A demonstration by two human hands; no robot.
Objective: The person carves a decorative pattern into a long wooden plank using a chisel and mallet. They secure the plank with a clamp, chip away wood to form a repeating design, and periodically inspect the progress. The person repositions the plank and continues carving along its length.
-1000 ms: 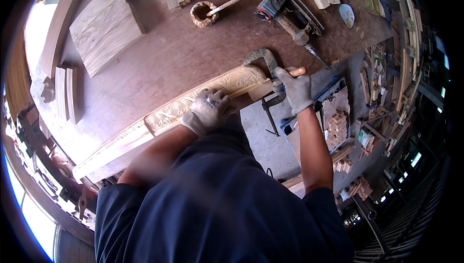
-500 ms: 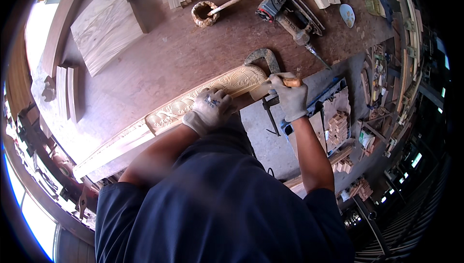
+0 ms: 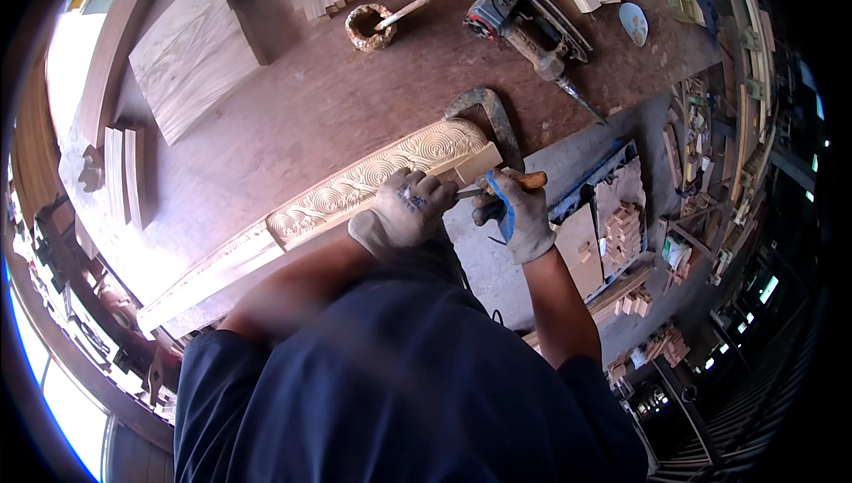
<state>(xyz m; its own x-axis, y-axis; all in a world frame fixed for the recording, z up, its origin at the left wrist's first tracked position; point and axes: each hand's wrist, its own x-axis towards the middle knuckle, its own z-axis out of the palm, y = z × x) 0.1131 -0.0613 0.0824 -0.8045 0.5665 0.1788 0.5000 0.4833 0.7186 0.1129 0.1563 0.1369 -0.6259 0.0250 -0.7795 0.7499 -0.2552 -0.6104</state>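
Observation:
A long wooden board (image 3: 364,172), carved with swirling spirals, lies along the bench's near edge. My gloved left hand (image 3: 413,205) is at its near side, fingers curled; what they hold is hidden. In my gloved right hand (image 3: 522,217) is a chisel with an orange-brown wooden handle (image 3: 532,180). Its thin metal blade points left and reaches the fingertips of my left hand. A pale wooden block (image 3: 479,162) rests at the board's right end. Beside it, a rusty C-clamp (image 3: 493,115) arches over the bench edge.
On the bench (image 3: 355,93) lie a power tool with a long bit (image 3: 532,35), a crusted pot (image 3: 366,29) with a stick, a flat wooden panel (image 3: 195,53) and several wood strips (image 3: 124,177). Stacked wood pieces (image 3: 624,230) stand lower at the right.
My right hand has turned over and dropped toward me, bringing the chisel off the block. My left hand has slid right, to meet the blade.

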